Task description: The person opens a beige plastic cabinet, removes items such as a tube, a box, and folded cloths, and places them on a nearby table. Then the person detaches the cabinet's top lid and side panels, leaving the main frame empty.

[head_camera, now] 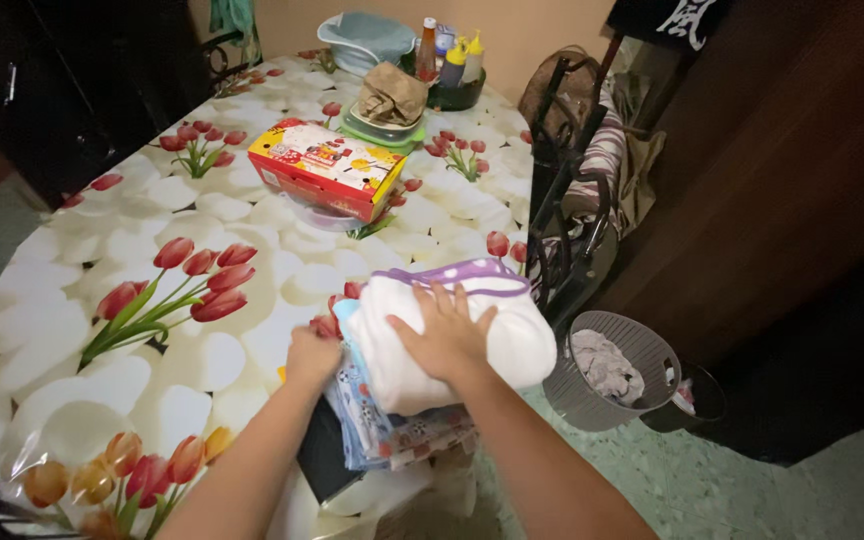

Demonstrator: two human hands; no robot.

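Surface (72,330): round, covered in a glossy tulip-print cloth, carrying everything listed.

Folded white cloth with purple dotted trim (472,335): lying at the near right edge of the surface, atop a stack of patterned folded cloths (372,425).

Grey laundry basket (607,370): sitting on the floor just right of the surface, holding grey cloth.

Red and yellow printed box (324,165): resting mid-surface, well apart from your hands.

Your right hand (442,335): pressing flat on the white cloth, grip fully open, fingers spread.

Your left hand (312,358): curling closed against the stack's left edge; what it is gripping is hidden.
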